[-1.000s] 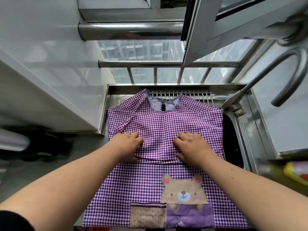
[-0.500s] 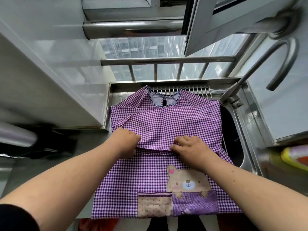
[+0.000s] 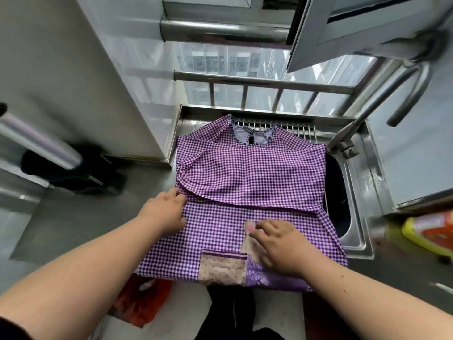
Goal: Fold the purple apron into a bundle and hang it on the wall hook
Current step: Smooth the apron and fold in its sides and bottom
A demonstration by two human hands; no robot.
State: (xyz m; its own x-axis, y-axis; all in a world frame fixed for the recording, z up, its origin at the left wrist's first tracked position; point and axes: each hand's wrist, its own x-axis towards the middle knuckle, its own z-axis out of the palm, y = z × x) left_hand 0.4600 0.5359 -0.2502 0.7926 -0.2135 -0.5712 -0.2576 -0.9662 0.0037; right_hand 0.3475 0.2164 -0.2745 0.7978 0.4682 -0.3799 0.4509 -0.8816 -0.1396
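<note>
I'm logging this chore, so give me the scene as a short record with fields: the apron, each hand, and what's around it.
apron: purple checked apron spread flat over the sink, sleeves folded across the chest
left hand: at the apron's left edge, fingers on the cloth
right hand: resting on the bear patch, above the pocket
tap: right of the apron
fold state: not yet a bundle

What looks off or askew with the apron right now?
The apron lies partly over the open sink, its right edge unsupported. The folded flap's lower edge runs slanted, lower toward the right, and fabric bunches near the left hand. The right hand covers the bear patch. No damage or spills visible.
</note>
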